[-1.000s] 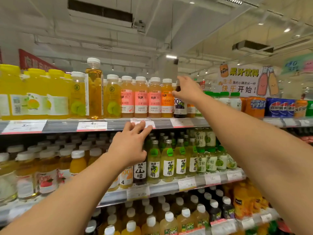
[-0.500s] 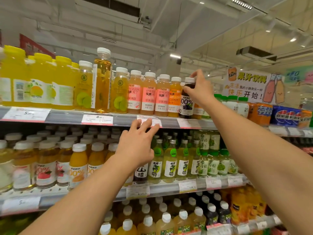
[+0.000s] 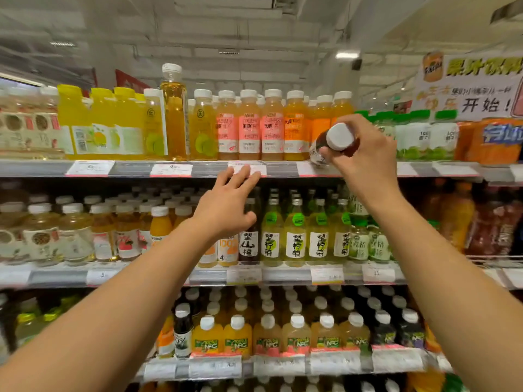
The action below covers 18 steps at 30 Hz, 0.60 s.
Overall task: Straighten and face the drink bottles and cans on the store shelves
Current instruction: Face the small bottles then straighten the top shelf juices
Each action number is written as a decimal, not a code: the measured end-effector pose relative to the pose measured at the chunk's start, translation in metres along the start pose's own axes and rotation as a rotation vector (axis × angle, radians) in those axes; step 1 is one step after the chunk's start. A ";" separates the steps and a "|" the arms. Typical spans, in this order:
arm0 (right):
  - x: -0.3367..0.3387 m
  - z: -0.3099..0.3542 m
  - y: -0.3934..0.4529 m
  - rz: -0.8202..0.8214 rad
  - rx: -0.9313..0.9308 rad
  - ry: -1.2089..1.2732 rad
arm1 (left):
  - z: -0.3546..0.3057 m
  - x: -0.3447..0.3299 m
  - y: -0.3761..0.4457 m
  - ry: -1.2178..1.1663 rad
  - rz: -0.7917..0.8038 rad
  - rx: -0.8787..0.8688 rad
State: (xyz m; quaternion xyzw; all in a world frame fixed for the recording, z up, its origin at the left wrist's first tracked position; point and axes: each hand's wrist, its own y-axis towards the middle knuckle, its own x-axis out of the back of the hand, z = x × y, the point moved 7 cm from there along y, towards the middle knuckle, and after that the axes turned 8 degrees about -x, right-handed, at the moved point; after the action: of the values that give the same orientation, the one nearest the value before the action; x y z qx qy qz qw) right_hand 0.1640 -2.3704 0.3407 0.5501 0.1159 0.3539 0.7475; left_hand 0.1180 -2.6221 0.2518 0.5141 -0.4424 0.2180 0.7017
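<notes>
My right hand (image 3: 365,154) grips a small dark juice bottle (image 3: 321,149) with a white cap, tipped toward me at the front edge of the top shelf (image 3: 141,168). Its lower part is hidden behind my fingers. Beside it stand orange bottles with pink labels (image 3: 249,128) in a row. My left hand (image 3: 226,205) hovers with fingers spread in front of the middle shelf, just under the top shelf's price strip, holding nothing. It partly covers a dark bottle with a white label (image 3: 249,244). Green lemon-drink bottles (image 3: 294,239) line the middle shelf to the right.
A tall amber bottle (image 3: 174,111) sticks up above the yellow bottles (image 3: 99,123) at top left. The bottom shelf holds orange NFC bottles (image 3: 237,338) and dark ones (image 3: 407,329). A juice sign (image 3: 467,86) hangs at top right above packs of cans (image 3: 492,140).
My right hand has pulled the dark bottle forward off the row and tilted it, cap toward me. The view has come closer to the shelves. My left hand stays near the price strip.
</notes>
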 end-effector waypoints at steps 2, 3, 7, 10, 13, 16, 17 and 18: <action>0.013 0.006 -0.021 0.009 -0.001 0.082 | -0.004 -0.002 -0.009 -0.037 -0.033 -0.019; 0.016 0.008 -0.034 0.033 -0.011 0.118 | -0.006 -0.005 -0.019 -0.058 -0.065 -0.033; 0.015 0.004 -0.088 0.146 -0.128 0.262 | -0.004 -0.036 -0.079 -0.110 -0.105 -0.038; 0.004 -0.009 -0.143 0.244 -0.251 0.349 | 0.009 -0.072 -0.128 -0.179 0.020 0.094; -0.013 -0.025 -0.200 0.313 -0.397 0.384 | 0.021 -0.100 -0.165 -0.197 0.105 0.148; -0.035 -0.036 -0.241 0.414 -0.498 0.351 | 0.046 -0.121 -0.194 -0.216 0.165 0.234; -0.042 -0.038 -0.249 0.442 -0.507 0.325 | 0.058 -0.128 -0.204 -0.219 0.185 0.281; -0.047 -0.038 -0.253 0.460 -0.515 0.304 | 0.071 -0.137 -0.215 -0.223 0.217 0.329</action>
State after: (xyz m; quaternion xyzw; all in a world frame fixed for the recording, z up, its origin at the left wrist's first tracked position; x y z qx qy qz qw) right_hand 0.2099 -2.4096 0.0872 0.2971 0.0062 0.6078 0.7364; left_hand 0.1833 -2.7473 0.0284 0.5921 -0.5285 0.3030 0.5275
